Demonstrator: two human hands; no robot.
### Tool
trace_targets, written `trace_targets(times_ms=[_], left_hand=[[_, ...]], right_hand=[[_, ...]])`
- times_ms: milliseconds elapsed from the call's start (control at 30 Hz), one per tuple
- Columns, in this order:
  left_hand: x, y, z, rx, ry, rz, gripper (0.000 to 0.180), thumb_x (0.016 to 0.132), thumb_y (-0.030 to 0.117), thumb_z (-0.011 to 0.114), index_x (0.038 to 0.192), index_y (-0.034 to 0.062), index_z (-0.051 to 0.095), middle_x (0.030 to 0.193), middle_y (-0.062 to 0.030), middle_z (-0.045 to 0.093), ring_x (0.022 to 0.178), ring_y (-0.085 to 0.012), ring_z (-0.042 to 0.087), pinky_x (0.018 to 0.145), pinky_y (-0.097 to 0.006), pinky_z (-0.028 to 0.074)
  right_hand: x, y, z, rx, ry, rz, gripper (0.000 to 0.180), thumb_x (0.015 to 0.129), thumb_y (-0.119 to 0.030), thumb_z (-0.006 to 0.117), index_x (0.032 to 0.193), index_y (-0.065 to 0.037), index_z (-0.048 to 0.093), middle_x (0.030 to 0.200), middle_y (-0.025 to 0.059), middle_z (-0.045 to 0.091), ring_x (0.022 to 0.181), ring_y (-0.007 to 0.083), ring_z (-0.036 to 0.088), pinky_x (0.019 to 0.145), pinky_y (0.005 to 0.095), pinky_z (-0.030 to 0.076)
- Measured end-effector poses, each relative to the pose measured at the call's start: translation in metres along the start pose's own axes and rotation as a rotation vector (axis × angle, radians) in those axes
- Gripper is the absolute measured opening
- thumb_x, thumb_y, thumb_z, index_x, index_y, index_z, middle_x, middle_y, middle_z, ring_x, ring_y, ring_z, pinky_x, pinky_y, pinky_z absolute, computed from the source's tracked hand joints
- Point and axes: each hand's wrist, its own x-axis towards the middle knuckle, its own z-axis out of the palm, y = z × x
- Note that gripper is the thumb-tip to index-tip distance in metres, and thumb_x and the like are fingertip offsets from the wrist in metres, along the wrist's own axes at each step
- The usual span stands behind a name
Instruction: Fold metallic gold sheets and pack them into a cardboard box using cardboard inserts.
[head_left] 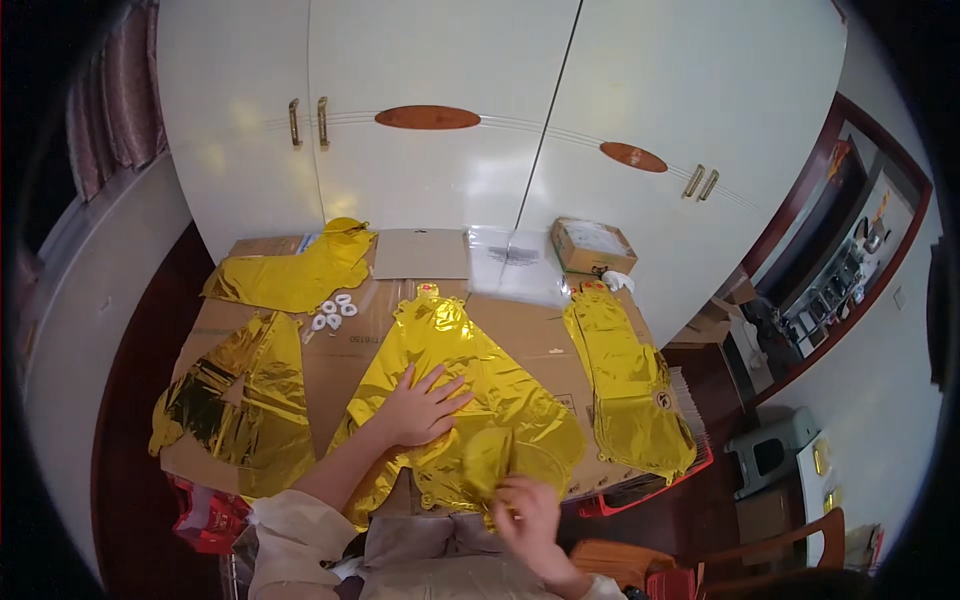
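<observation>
Left hand flat, fingers spread, pressing the middle gold foil balloon onto the cardboard-covered surface. Right hand at the balloon's near edge, grip pinched on the foil rim there. More gold foil pieces lie left, far left and right. Small white rings sit beyond.

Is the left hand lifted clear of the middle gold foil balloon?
No, the left hand lies flat, fingers spread, on the middle gold foil balloon spread over the cardboard sheet.
</observation>
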Motion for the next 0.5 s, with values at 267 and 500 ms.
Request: trace_targets(times_ms=[267,500], left_hand=[[-0.003,-0.001,-0.003,-0.023,0.02,0.007,0.057,0.095,0.057,0.041,0.145,0.0284,0.042,0.152,-0.0027,0.038,0.14,-0.0347,0.033,0.108,-0.067,0.023],[-0.002,0.0,-0.005,-0.028,-0.03,0.005,0.08,0.084,0.076,0.042,0.147,0.027,0.039,0.155,-0.0036,0.034,0.142,-0.0356,0.028,0.111,-0.066,0.018]], right_hand=[[-0.01,-0.005,0.05,-0.097,-0.291,-0.217,0.015,0.078,-0.016,0.068,0.092,-0.013,0.064,0.118,0.006,0.061,0.121,0.0235,0.054,0.107,0.0496,0.035],[-0.017,0.003,0.052,-0.088,-0.394,-0.272,0.015,0.079,-0.018,0.068,0.094,-0.014,0.065,0.119,0.0036,0.061,0.122,0.0219,0.054,0.11,0.0498,0.032]])
